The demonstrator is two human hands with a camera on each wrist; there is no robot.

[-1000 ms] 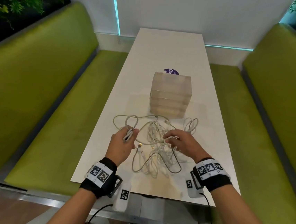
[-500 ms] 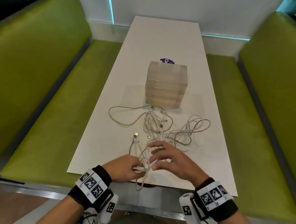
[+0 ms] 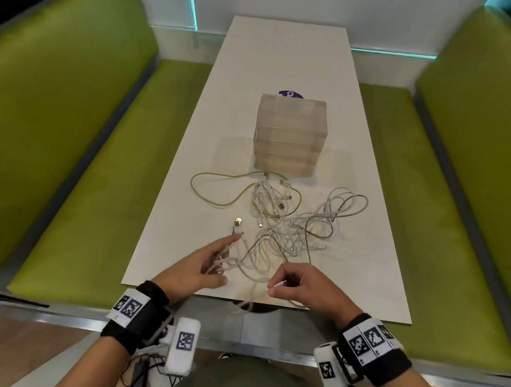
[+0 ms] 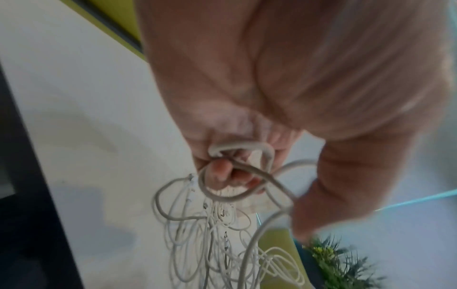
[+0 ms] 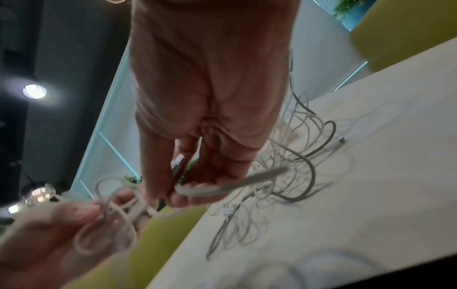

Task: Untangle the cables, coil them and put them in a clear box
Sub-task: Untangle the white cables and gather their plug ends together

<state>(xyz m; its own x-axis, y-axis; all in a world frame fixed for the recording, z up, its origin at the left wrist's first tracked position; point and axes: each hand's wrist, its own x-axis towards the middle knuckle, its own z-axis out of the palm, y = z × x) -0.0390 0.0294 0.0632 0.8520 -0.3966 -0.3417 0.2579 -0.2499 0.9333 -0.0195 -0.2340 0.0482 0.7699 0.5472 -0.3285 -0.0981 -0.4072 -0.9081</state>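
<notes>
A tangle of white cables (image 3: 282, 230) lies on the white table (image 3: 183, 217), with a yellowish cable (image 3: 217, 186) looping off to its left. Behind it stands a stack of clear boxes (image 3: 289, 137). My left hand (image 3: 219, 261) is at the near table edge and holds small loops of a white cable (image 4: 237, 170), its lower fingers curled round them. My right hand (image 3: 275, 285), just to the right, pinches the same cable (image 5: 217, 187) between thumb and fingers, with a plug (image 5: 178, 162) against the palm. Cable runs from both hands back into the tangle.
Green benches (image 3: 65, 144) run along both sides of the table. A purple round sticker (image 3: 290, 94) shows behind the boxes. Loose plugs (image 3: 238, 223) lie near the tangle. A loop of cable (image 3: 245, 306) hangs over the near edge.
My right hand, spread above the cables half a second ago, now pinches the cable. The two hands have drawn apart, and the left hand has lifted its loops.
</notes>
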